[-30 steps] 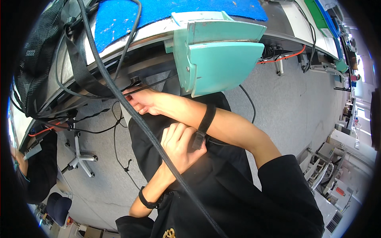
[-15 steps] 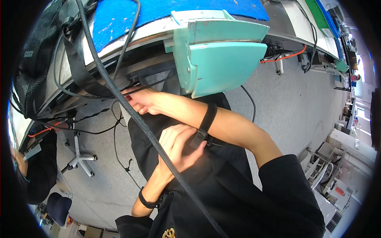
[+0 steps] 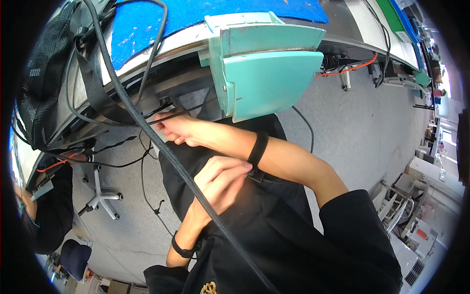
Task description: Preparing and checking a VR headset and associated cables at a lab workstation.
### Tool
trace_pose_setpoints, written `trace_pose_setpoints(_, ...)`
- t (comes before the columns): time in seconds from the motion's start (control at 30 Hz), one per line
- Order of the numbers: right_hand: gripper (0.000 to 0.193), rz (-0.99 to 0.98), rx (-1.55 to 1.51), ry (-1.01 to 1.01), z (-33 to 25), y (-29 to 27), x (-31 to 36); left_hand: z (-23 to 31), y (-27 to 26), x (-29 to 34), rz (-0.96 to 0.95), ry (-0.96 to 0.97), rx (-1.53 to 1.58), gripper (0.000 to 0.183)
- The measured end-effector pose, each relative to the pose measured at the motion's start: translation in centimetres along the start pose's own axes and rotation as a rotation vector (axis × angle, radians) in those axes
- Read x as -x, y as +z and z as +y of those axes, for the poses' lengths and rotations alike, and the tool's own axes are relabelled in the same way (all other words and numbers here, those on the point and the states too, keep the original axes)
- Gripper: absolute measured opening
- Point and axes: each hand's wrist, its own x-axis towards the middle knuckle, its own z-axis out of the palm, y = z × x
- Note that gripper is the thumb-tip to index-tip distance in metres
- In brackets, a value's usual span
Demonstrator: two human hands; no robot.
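Observation:
My right forearm reaches across to the left over my lap, with a black strap (image 3: 258, 148) around it. My left hand (image 3: 223, 183) is closed on the lower end of this strap, fingers and thumb pinched together. A dark piece at the strap's underside is mostly hidden by those fingers. Farther left, under the table edge, my right hand (image 3: 177, 128) hangs with its fingers loosely bent and slightly apart; nothing shows in them. Thin black cables pass in front of it. A black band (image 3: 182, 249) circles my left wrist.
A thick dark cable (image 3: 169, 154) crosses the view diagonally before my arms. Ahead, a turquoise bin (image 3: 271, 81) hangs at the table edge beside a blue mat (image 3: 196, 12). A black mesh bag (image 3: 46, 78) is at left. Another person's dark sleeve (image 3: 56, 210) appears far left.
My left fingers have moved up and right and closed at the strap's lower end, covering the dark piece that showed before. My right hand has barely moved. The view has shifted slightly.

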Motion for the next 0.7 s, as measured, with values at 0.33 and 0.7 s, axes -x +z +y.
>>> trace_pose_setpoints(0.33, 0.038, -0.008, 0.383, -0.006, -2.4, 1.6, 6.2, 0.6, 0.9, -0.4, 0.077, -0.019, -0.114, 0.036)
trace_pose_setpoints(0.7, 0.029, -0.165, 0.188, -0.146, -0.3, 0.8, 3.2, 1.3, -0.4, 0.4, -0.132, 0.185, -0.660, 0.055)
